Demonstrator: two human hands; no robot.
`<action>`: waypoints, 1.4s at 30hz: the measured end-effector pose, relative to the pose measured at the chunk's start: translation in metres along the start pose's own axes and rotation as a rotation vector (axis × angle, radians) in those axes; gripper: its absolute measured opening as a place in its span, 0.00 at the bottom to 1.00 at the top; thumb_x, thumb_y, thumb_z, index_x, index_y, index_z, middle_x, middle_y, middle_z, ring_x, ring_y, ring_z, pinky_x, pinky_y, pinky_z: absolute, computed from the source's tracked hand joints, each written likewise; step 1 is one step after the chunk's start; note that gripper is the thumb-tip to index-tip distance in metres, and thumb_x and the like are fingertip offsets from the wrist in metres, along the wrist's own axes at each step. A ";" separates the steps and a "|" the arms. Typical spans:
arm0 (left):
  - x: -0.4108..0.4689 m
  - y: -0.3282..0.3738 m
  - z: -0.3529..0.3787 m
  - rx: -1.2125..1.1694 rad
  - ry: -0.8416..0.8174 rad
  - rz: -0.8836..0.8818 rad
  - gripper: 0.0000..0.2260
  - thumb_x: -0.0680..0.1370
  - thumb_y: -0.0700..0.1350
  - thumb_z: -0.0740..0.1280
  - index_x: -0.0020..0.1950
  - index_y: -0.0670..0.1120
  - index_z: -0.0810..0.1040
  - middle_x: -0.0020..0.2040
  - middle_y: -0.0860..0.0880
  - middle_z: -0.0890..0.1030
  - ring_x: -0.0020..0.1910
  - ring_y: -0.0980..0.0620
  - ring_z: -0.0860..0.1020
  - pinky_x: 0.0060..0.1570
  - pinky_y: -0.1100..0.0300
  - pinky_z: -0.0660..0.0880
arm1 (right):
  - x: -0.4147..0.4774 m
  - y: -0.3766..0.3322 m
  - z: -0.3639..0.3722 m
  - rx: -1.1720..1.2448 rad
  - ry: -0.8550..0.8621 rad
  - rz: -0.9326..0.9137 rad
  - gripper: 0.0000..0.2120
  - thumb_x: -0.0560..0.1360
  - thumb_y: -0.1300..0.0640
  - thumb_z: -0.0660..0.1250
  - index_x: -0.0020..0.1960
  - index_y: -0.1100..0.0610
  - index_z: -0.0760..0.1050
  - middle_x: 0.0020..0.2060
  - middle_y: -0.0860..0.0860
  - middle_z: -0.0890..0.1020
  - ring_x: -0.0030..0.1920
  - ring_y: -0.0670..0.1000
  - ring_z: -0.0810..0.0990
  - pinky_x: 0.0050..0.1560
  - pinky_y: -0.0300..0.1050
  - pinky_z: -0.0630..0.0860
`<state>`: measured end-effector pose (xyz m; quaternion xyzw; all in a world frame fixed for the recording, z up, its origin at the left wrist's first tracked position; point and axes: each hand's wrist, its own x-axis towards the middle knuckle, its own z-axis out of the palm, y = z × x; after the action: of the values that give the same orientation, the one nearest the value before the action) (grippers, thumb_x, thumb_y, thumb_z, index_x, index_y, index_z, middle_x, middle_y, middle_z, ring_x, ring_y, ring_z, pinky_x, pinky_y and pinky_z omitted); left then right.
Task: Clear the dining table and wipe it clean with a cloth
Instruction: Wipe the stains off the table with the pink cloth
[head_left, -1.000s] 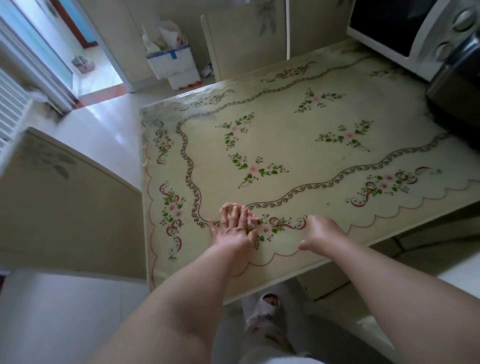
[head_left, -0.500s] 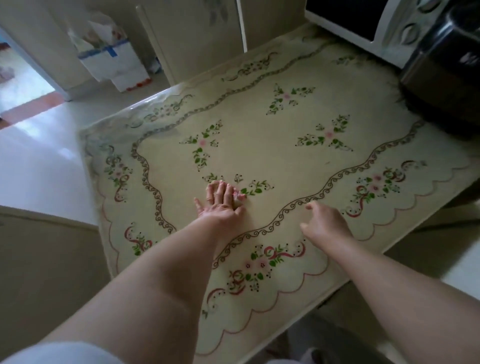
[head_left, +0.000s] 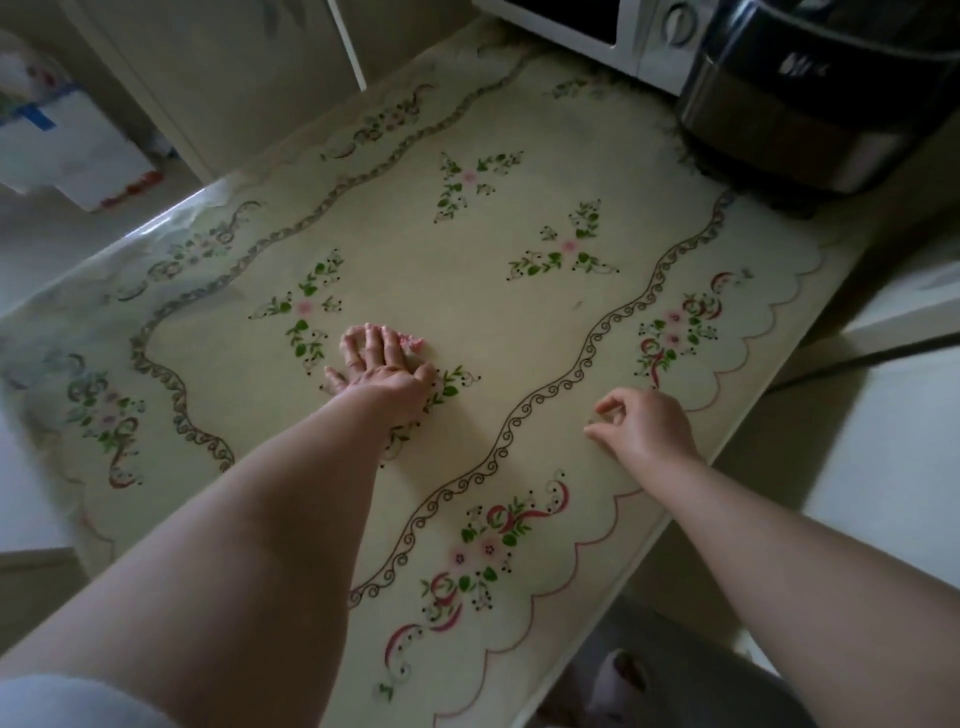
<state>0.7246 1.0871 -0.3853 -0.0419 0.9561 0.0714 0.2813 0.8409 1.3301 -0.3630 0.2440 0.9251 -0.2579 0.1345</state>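
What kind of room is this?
Probably a home kitchen or dining corner: a flower-patterned table, with a white microwave oven and a dark cooker at its far end.

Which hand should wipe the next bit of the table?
Left, probably. The left hand presses flat on the pink cloth in the middle of the table, so it can slide onward. The right hand is curled near the edge with no cloth under it.
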 end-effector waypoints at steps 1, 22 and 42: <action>0.000 0.000 0.000 0.008 -0.001 0.002 0.34 0.81 0.61 0.50 0.79 0.49 0.36 0.77 0.49 0.32 0.74 0.43 0.29 0.72 0.39 0.33 | 0.001 -0.002 0.002 0.001 0.015 -0.006 0.13 0.70 0.54 0.74 0.54 0.54 0.80 0.48 0.51 0.83 0.47 0.50 0.81 0.46 0.41 0.77; -0.040 0.037 0.025 0.108 -0.041 0.134 0.34 0.80 0.64 0.48 0.78 0.49 0.36 0.77 0.49 0.31 0.74 0.42 0.29 0.71 0.38 0.31 | -0.018 0.022 -0.030 1.134 -0.062 0.446 0.06 0.74 0.68 0.66 0.45 0.58 0.73 0.42 0.53 0.79 0.40 0.48 0.78 0.39 0.37 0.75; -0.241 -0.029 0.144 -0.024 -0.081 0.026 0.33 0.80 0.62 0.50 0.78 0.53 0.35 0.77 0.53 0.31 0.74 0.47 0.27 0.68 0.36 0.30 | -0.154 0.013 -0.004 0.981 -0.542 0.195 0.11 0.80 0.61 0.58 0.44 0.61 0.77 0.32 0.52 0.74 0.32 0.47 0.72 0.37 0.42 0.75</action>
<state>1.0066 1.0914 -0.3779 -0.0301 0.9435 0.0881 0.3182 0.9769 1.2830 -0.3076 0.2871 0.6026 -0.6973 0.2613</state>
